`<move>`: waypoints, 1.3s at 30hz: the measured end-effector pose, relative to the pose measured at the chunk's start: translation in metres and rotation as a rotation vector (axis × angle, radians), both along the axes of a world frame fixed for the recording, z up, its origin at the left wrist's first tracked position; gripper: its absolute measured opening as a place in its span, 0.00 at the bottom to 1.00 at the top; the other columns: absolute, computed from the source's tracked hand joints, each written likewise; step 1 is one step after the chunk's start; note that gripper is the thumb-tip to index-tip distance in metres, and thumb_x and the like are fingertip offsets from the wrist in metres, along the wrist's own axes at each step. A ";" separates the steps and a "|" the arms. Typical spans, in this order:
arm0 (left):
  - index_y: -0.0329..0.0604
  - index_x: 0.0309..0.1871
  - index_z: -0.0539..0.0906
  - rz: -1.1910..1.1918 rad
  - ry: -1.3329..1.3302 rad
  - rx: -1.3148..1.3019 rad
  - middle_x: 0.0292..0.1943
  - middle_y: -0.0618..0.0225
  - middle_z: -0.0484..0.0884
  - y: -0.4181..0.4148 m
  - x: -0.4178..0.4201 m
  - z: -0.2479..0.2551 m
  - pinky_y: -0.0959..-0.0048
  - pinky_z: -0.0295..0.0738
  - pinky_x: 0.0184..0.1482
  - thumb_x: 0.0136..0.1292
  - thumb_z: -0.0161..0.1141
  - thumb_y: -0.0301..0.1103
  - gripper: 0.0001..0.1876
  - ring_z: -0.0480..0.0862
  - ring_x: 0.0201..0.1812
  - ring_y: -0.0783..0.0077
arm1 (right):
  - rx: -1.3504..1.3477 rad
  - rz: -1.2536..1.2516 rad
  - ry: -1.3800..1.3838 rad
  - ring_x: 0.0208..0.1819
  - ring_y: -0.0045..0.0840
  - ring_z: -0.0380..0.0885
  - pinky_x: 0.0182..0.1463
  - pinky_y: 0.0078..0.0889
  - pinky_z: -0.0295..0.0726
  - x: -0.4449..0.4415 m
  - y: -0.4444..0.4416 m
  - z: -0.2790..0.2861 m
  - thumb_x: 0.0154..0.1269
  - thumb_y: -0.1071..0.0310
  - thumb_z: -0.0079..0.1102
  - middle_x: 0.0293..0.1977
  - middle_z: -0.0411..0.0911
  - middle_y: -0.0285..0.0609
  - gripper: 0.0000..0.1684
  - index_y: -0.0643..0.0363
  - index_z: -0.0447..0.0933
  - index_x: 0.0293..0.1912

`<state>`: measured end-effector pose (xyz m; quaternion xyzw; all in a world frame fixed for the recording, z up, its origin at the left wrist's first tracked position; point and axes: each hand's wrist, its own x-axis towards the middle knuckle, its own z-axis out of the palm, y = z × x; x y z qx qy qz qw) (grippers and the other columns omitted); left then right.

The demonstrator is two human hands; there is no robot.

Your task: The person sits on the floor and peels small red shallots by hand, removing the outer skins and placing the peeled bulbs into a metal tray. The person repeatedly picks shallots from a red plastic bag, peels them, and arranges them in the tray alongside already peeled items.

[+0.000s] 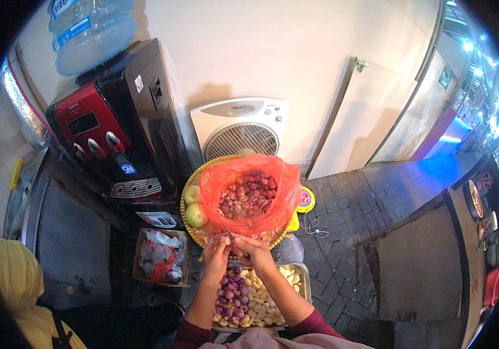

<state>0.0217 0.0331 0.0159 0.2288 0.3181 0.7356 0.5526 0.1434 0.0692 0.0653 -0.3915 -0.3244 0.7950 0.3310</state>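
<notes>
My left hand (pixel 217 254) is closed on a small pale bulb, perhaps a shallot, above the near rim of a round woven basket (pixel 187 176). Touching it from the right, my right hand (pixel 251 251) holds a small knife (pixel 228 231) whose thin blade points up and away. In the basket stands an open red plastic bag (pixel 286 187) of unpeeled shallots (pixel 249 194), with two pale green onions (pixel 196 215) at its left and loose skins around. Below my wrists, a metal tray (pixel 306 279) holds peeled purple shallots (pixel 232 296) at left and peeled garlic cloves (pixel 260 305) at right.
A box fan (pixel 240 126) stands behind the basket. On the left are a water dispenser (pixel 114 131) and a cardboard box (pixel 162 281) of plastic waste. A person in yellow (pixel 18 283) is at the lower left. A white cable (pixel 317 229) lies on the paving at right.
</notes>
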 end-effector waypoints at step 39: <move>0.39 0.53 0.70 0.063 -0.245 -0.143 0.47 0.66 0.75 -0.011 -0.012 0.008 0.80 0.74 0.49 0.60 0.53 0.23 0.17 0.76 0.47 0.76 | 0.083 -0.017 -0.018 0.17 0.07 0.59 0.19 0.10 0.54 -0.022 -0.003 -0.003 0.62 0.65 0.52 0.22 0.70 0.26 0.15 0.54 0.74 0.50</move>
